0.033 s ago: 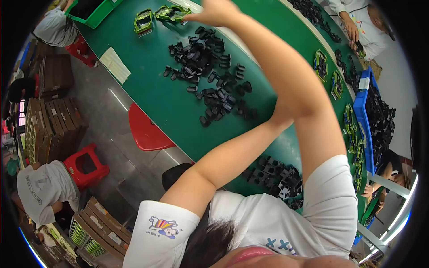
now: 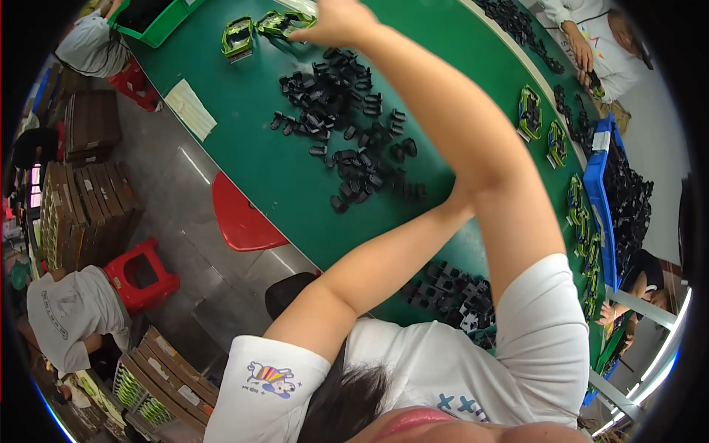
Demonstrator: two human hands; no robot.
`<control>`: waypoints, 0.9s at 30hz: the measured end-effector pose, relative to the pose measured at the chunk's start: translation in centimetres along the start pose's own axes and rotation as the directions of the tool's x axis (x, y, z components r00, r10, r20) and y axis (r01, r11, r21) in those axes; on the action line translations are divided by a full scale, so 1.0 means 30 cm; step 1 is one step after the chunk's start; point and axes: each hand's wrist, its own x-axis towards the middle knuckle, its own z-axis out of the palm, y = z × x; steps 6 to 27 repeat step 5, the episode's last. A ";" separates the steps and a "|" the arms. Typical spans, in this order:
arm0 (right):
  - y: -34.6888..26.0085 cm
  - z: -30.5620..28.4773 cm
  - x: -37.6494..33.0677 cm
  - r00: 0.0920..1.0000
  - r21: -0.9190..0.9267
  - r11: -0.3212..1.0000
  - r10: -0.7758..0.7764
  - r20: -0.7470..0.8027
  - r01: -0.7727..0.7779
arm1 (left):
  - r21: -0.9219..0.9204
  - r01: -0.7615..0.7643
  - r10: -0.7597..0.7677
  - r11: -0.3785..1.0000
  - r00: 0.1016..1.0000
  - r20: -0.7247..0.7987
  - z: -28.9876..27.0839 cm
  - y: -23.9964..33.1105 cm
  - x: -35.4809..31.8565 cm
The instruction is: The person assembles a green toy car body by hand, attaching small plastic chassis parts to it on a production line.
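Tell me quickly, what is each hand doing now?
Left hand: hidden behind the right arm; cannot be told.
Right hand: at the green-framed part; grip cannot be told.

A red plastic stool (image 2: 142,277) stands on the grey floor beside stacked brown cartons (image 2: 85,203); a blue bin (image 2: 600,193) of black parts sits at the green table's (image 2: 251,144) far edge

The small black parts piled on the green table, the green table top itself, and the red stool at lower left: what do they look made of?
Small black parts: likely moulded plastic, slightly glossy, identical shapes with faint highlights.
Green table top: smooth matt covering, perhaps a mat or laminate; even colour, no grain. The base beneath cannot be told.
Red stool: probably moulded plastic, uniform glossy red, with an opening in the seat.
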 end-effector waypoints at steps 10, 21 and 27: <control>-0.007 0.183 0.130 0.986 0.246 0.968 0.013 0.167 -0.054 | 0.229 0.380 -0.328 0.896 0.915 -0.234 0.166 0.236 -0.035; -0.007 0.183 0.130 0.986 0.246 0.968 0.013 0.167 -0.054 | 0.229 0.380 -0.328 0.896 0.915 -0.234 0.166 0.236 -0.035; -0.007 0.183 0.130 0.986 0.246 0.968 0.013 0.167 -0.054 | 0.229 0.380 -0.328 0.896 0.915 -0.234 0.166 0.236 -0.035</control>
